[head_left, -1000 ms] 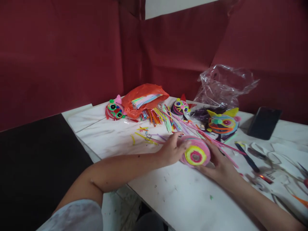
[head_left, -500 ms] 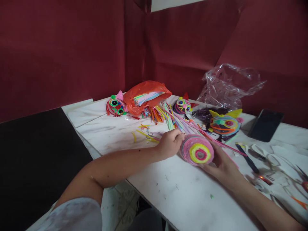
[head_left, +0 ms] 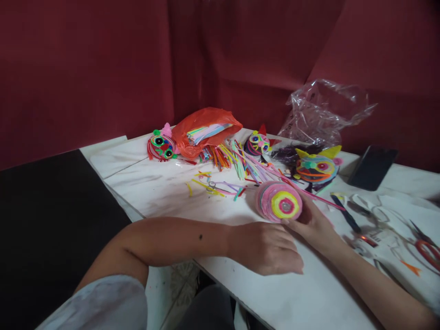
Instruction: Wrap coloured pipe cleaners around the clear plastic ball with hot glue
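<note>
A round pink piece (head_left: 264,201) with yellow and magenta rings round a grey centre is tilted toward me above the white marbled table (head_left: 165,199). My right hand (head_left: 314,227) grips it from the right side and below, fingers partly hidden behind it. My left hand (head_left: 266,247) is in front of and below the piece, back of the hand up, its fingers curled together and pointing right. Whatever its fingers may hold is hidden under the hand.
Behind lie pipe cleaners (head_left: 220,158), a red bag (head_left: 206,121), three decorated balls with faces, clear plastic (head_left: 323,114) and a phone (head_left: 373,167). At right are a dark blue tool (head_left: 347,217) and scissors (head_left: 428,252). Small cuttings (head_left: 213,187) lie left of the pink piece.
My left hand has left the pink piece's left edge and moved down and right, in front of it. My right hand still holds the piece. The view has shifted slightly.
</note>
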A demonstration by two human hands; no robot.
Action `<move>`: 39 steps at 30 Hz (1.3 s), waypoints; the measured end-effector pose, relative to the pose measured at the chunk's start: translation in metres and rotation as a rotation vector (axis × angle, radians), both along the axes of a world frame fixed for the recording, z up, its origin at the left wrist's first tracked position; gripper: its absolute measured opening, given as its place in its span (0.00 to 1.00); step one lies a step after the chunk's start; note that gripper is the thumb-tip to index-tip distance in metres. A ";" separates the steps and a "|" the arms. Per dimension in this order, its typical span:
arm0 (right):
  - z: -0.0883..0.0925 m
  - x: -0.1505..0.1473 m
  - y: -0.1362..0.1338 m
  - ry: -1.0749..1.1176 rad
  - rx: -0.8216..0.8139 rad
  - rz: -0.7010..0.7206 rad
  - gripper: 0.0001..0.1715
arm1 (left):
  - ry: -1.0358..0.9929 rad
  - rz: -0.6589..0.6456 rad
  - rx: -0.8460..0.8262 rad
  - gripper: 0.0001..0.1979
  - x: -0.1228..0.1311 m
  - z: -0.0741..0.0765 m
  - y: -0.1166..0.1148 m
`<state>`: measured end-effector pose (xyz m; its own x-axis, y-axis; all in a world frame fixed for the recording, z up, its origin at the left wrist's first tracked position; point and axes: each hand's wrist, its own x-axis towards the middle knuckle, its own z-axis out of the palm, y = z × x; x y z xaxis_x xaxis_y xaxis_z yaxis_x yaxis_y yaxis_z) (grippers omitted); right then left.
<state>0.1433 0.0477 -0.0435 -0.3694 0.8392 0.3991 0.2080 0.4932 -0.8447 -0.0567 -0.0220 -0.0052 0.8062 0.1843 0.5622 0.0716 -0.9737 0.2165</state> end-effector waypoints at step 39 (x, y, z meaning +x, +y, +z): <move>0.008 -0.015 -0.008 -0.159 0.192 -0.114 0.51 | -0.513 0.685 -0.862 0.36 -0.022 -0.007 0.057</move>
